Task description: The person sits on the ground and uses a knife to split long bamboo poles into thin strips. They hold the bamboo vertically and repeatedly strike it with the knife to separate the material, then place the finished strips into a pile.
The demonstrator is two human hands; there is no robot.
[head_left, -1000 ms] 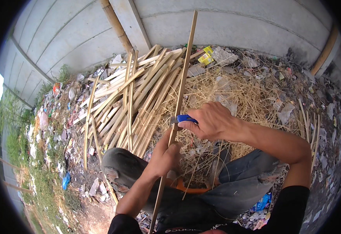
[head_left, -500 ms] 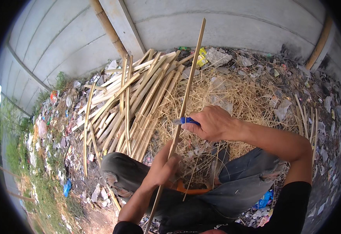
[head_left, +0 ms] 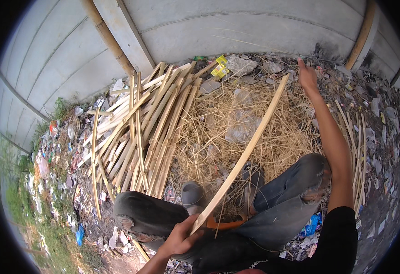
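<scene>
My left hand (head_left: 181, 236) is closed round the lower part of a long, pale bamboo strip (head_left: 244, 156). The strip slants up and away to the right over the shavings, its far end free in the air. Out at the far right, my right hand (head_left: 307, 76) is at the end of a stretched arm, its fingers curled. The blue-handled knife it gripped a moment ago is almost wholly hidden by the hand now. Thin pale strands show against the wall to the left of that hand.
A heap of split bamboo strips (head_left: 156, 123) lies ahead on the left. Fine bamboo shavings (head_left: 282, 137) cover the ground ahead. More thin strips (head_left: 356, 155) lie to the right. Litter surrounds my bent legs, and a concrete wall (head_left: 236, 32) stands behind.
My right hand has swung from the strip's middle far out to the right. My left hand has moved down and nearer me, and the strip now leans further right.
</scene>
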